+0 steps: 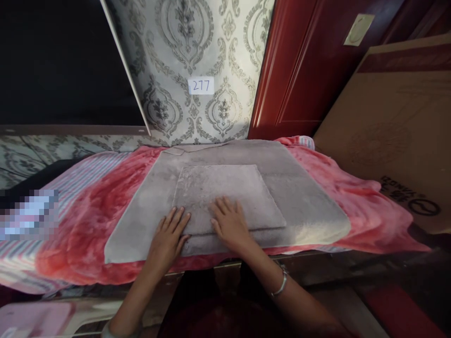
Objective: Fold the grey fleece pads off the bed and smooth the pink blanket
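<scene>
A small grey plush cloth [225,183], roughly rectangular, lies flat on top of a larger grey plush cloth [303,197]. My left hand [169,234] rests at the small cloth's near left corner, fingers spread and pointing away from me. Flat on its near middle part lies my right hand [230,223], fingers apart, with a silver bracelet on that wrist. Neither hand grips anything. At the far left the larger cloth has a folded-over corner [174,150].
Under the grey cloths a red plush blanket [91,211] and a striped cloth [88,166] cover the table. A dark television [63,65] stands at the back left. A large cardboard box [391,126] leans at the right, beside a red door [299,61].
</scene>
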`<state>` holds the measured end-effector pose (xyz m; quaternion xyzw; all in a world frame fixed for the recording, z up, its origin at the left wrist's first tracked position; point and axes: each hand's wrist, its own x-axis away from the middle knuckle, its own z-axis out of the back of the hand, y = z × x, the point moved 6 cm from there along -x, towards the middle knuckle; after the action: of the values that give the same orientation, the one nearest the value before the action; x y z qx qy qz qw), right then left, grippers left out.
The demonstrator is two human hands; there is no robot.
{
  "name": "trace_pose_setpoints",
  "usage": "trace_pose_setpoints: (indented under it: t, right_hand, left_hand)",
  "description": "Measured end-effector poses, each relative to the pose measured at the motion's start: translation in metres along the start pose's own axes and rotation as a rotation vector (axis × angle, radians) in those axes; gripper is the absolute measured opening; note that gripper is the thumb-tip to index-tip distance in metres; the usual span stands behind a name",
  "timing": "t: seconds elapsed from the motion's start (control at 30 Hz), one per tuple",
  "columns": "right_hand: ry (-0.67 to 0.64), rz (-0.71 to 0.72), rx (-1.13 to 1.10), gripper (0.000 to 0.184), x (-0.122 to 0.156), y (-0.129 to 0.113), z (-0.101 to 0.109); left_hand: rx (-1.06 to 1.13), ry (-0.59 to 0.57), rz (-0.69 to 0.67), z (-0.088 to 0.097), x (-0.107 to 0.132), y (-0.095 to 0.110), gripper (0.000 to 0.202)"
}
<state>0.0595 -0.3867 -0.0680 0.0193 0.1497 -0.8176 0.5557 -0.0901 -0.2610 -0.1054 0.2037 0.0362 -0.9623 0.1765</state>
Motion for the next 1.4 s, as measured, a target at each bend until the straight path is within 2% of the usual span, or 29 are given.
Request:
trace_pose_setpoints:
  t: [0.1, 0.2, 0.27, 0.37, 0.47, 0.57, 0.67, 0.8, 0.87, 0.93, 1.03, 1.13, 1.3, 1.4]
  right_hand:
    - [0.014, 0.179, -0.023, 0.055, -0.011, -0.036, -0.007]
    - [0.005, 0.23, -0.011, 0.06, -0.013, -0.048, -0.018]
    - [-0.001, 0.227, 0.001, 0.063, -0.009, -0.042, -0.022]
    - [-0.003, 0.167, 0.015, 0.064, 0.005, -0.02, -0.022]
    - [0.0, 0.084, 0.036, 0.064, 0.02, 0.0, -0.017]
    - [-0.026, 0.019, 0.043, 0.062, 0.028, 0.009, -0.01]
    - [-0.061, -0.005, 0.023, 0.057, 0.018, 0.003, 0.0]
    - [-0.053, 0.14, 0.002, 0.058, -0.019, -0.027, 0.006]
    - [-0.074, 0.196, 0.008, 0.06, -0.039, -0.039, 0.0]
    - [-0.128, 0.191, 0.021, 0.061, -0.053, -0.042, -0.011]
    - [-0.172, 0.146, 0.031, 0.06, -0.057, -0.034, -0.022]
    - [-0.173, 0.084, 0.044, 0.062, -0.049, -0.019, -0.022]
    - [-0.156, -0.053, 0.118, 0.062, -0.036, 0.006, -0.005]
    - [-0.122, -0.047, 0.154, 0.057, -0.045, 0.005, 0.009]
  left_hand:
    - [0.027, 0.035, -0.021, -0.007, 0.002, -0.004, 0.053]
    - [0.019, 0.054, -0.034, -0.01, 0.002, -0.003, 0.051]
    - [0.013, 0.057, -0.034, -0.01, 0.002, -0.002, 0.05]
    - [0.026, 0.057, -0.021, -0.008, 0.002, 0.0, 0.048]
    - [0.069, 0.043, 0.007, -0.004, 0.003, 0.002, 0.049]
    - [0.135, 0.019, 0.033, 0.005, 0.002, 0.004, 0.049]
    - [0.185, 0.028, 0.074, 0.018, -0.006, 0.004, 0.048]
    - [0.132, 0.082, 0.167, 0.032, -0.028, 0.007, 0.05]
    - [0.084, 0.056, 0.173, 0.029, -0.038, 0.013, 0.052]
    - [0.056, -0.016, 0.182, 0.02, -0.044, 0.016, 0.054]
    - [0.063, -0.117, 0.197, 0.008, -0.044, 0.016, 0.055]
    - [0.081, -0.116, 0.186, 0.005, -0.041, 0.014, 0.055]
    - [0.113, -0.066, 0.196, 0.007, -0.036, 0.014, 0.054]
    - [0.153, -0.051, 0.218, 0.014, -0.043, 0.01, 0.05]
